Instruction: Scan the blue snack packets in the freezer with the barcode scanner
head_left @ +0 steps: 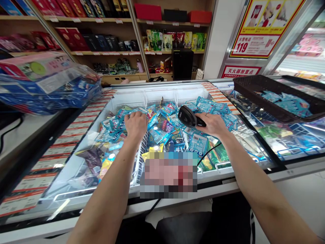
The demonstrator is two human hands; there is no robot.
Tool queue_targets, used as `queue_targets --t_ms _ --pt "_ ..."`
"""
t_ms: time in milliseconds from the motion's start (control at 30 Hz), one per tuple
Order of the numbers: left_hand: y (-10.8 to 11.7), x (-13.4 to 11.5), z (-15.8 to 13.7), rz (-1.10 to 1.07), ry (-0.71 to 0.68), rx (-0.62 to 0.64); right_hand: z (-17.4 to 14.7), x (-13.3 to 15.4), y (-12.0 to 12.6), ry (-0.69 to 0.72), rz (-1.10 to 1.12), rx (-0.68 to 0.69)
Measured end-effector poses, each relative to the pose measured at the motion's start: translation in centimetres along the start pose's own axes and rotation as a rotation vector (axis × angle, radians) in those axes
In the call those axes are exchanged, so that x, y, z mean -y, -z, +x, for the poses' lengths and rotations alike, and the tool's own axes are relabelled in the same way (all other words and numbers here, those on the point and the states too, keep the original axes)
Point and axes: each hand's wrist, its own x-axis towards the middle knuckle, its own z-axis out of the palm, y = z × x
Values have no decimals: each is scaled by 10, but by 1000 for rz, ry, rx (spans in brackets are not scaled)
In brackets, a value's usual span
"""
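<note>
My right hand (212,123) is closed round the handle of a black barcode scanner (188,117), whose head points left over blue packets. A black cable (209,152) hangs below it. My left hand (136,124) lies at the left pile of blue packets (115,127), fingers curled down onto a blue packet (141,110); its fingertips are hidden. Another heap of blue packets (212,105) lies beyond and right of the scanner. One packet (198,144) just below the scanner shows its barcode side. A pixelated patch hides something at the front edge.
Mixed snack packets and white wire baskets (143,149) show inside the glass-topped freezer (127,93). Wrapped boxes (48,81) stand at left. A dark brown basket (276,110) with blue packets sits at right. Price labels (66,149) line the side; stocked shelves (101,52) stand behind.
</note>
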Motion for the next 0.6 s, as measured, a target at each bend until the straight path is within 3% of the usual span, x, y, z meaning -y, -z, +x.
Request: queue_targets --t_ms 67,167,367,467,600 --pt "-1 -4 1 -50 -46 -24 0 0 0 -14 -1 -2" --pt "-2 -18 5 -169 -235 -11 0 -1 0 -29 5 -2" --pt "-3 -57 5 -441 -622 201 0 -2 1 -29 14 -19" --pt "0 -63 2 -433 -603 201 0 -3 1 -28 21 -20" --pt "3 -60 1 -360 -431 116 0 -2 1 -36 15 -4"
